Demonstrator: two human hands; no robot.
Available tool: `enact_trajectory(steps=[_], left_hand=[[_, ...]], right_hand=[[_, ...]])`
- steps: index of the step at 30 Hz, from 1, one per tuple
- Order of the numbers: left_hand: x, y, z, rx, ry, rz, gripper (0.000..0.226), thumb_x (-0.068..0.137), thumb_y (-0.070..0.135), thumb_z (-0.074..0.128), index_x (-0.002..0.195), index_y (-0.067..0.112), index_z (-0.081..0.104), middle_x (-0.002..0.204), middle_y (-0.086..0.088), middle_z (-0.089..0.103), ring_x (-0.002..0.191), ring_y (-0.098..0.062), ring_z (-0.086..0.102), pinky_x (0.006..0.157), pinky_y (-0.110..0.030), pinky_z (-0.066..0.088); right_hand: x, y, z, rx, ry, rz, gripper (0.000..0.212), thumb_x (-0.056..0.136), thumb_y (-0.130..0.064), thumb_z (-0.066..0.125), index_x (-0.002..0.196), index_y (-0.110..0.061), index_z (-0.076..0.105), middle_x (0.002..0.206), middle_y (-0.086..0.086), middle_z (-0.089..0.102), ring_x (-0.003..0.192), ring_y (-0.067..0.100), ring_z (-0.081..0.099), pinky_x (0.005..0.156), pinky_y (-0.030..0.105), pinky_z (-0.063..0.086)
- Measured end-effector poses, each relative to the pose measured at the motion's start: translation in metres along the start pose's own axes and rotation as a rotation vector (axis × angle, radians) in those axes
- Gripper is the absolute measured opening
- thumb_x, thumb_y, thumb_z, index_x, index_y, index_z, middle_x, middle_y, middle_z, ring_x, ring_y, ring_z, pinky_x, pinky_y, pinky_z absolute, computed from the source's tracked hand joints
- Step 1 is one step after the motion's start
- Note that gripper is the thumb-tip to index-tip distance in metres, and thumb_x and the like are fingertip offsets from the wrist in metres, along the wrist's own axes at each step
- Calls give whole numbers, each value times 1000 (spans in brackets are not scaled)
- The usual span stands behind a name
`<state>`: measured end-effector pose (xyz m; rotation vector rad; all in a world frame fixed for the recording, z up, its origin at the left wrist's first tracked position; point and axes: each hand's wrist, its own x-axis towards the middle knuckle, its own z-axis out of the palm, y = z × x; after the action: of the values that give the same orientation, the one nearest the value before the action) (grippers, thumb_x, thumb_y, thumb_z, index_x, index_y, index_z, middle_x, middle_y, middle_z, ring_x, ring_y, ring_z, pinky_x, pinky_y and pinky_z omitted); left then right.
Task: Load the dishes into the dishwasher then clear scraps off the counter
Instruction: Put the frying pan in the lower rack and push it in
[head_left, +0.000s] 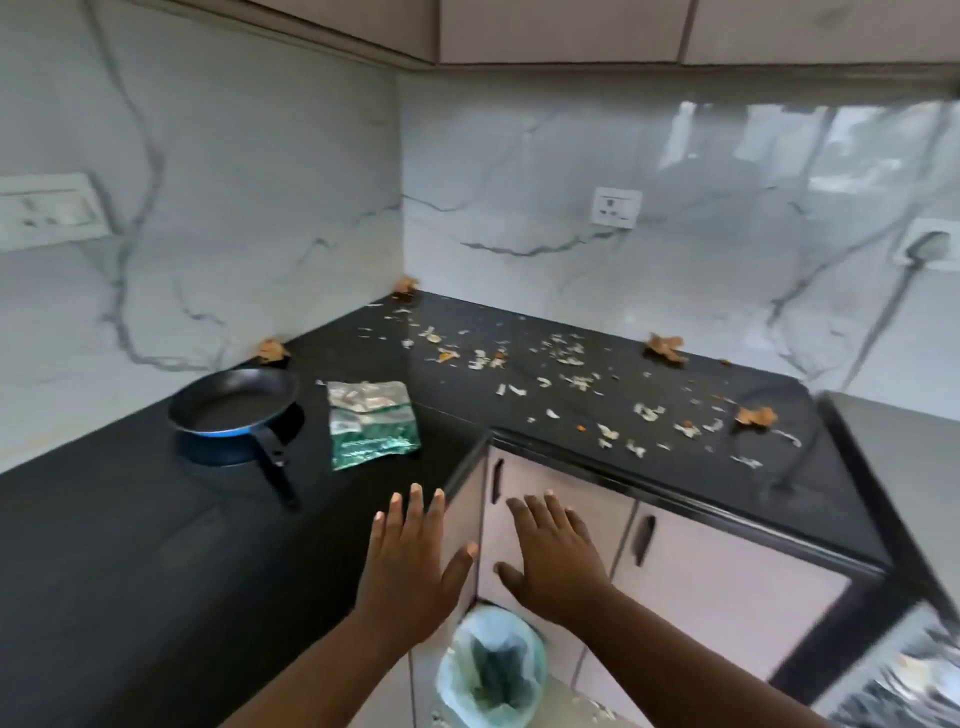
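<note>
Both hands were held out flat at the lower middle of the frame, fingers straight and spread wide, holding nothing. The left hand (410, 566) hovered over the near edge of the black table (130, 561); the right hand (553, 558) was just beside it, in front of the pale cabinet doors (727, 587) below the table's inner corner. Whether either palm touched a surface could not be told.

Directly below the hands, at the bottom middle, stood a bin (493, 670) lined with a pale green bag, its mouth open toward the camera.

Farther out, left of centre, a dark frying pan (236, 402) with a blue outer wall sat on the table, its handle pointing toward the lower middle. Just right of it lay a crumpled foil packet (371, 423), green and silver. No dishwasher was in view.

The scraps (566, 384) were strewn across the table's right-hand run, from the back corner at centre frame to the right edge: small pale flakes and shreds, with a few larger brown dried pieces (665, 347) along the wall.

The flakes looked featherlight, dry and brittle, likely to scatter or crumble if pinched one at a time; sweeping them with a flat palm toward the table edge and the bin would probably suit better. The brown pieces seemed big enough to pick up with the fingertips. The pan looked stiff and moderately heavy, best taken by its handle. The packet would be light and crinkly, easy to grip anywhere.
</note>
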<state>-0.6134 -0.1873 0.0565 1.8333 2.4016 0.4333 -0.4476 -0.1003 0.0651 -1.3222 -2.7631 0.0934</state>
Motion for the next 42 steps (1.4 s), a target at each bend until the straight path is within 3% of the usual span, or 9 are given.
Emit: enact_trajectory(steps=[2,4,19,24,27,30,34,37,42], left_hand=[[0,-33,-10,-3,54,-102,119,60,82,-28,154,19,10,161,-9,6,148,-29,2,117,-42,0],[-4,-58,-20,-22,72,-200,123,52,83,-32,154,22,2,161,-6,-2,148,-25,-7,117,-40,-4],[7,-183,-41,25,85,-643,128,43,81,-39,152,19,-12,160,-7,-14,146,-25,-17,117,-41,-8],[36,-206,-42,39,96,-751,111,58,78,-23,151,20,-13,159,-6,-16,145,-24,-19,116,-41,-10],[53,-220,-37,52,93,-798,118,52,79,-31,152,20,-12,159,-7,-16,145,-24,-19,116,-41,-11],[68,-233,-31,62,86,-847,126,45,79,-38,152,20,-10,160,-6,-15,145,-24,-19,115,-40,-13],[81,-250,-23,95,33,-893,118,51,77,-34,152,21,-11,160,-5,-16,145,-24,-21,116,-41,-14],[87,-263,-22,99,10,-898,100,65,78,-15,151,27,-12,158,-2,-21,143,-21,-26,117,-41,-15],[93,-275,-22,138,-8,-871,99,66,81,-12,151,29,-14,156,1,-24,141,-20,-29,116,-40,-16]], right_hand=[[26,-29,-3,-2,-3,-71,78,91,-52,45,152,-19,9,160,6,11,148,27,2,118,43,6],[47,-53,-4,-9,-18,-138,79,91,-50,45,152,-20,7,161,7,9,148,27,0,118,43,4],[176,-183,11,79,-80,-559,80,92,-55,44,153,-21,5,161,7,8,149,25,-1,118,41,4],[229,-208,17,265,-126,-570,82,90,-57,47,152,-19,10,160,2,16,148,23,5,118,40,12],[262,-227,24,531,-201,-448,80,86,-55,56,149,-17,23,151,5,34,141,22,29,111,35,29],[289,-246,29,852,-405,-215,76,85,-48,62,145,-15,29,145,7,43,131,21,44,97,28,37],[325,-270,46,1215,-694,181,67,77,-45,67,131,-9,47,116,9,61,99,27,65,79,36,55],[344,-281,49,1423,-877,375,33,89,-28,66,111,-6,57,101,14,61,81,32,68,66,39,58],[358,-296,50,1573,-1032,536,24,93,-17,61,112,-4,54,107,24,57,79,33,64,52,35,56]])
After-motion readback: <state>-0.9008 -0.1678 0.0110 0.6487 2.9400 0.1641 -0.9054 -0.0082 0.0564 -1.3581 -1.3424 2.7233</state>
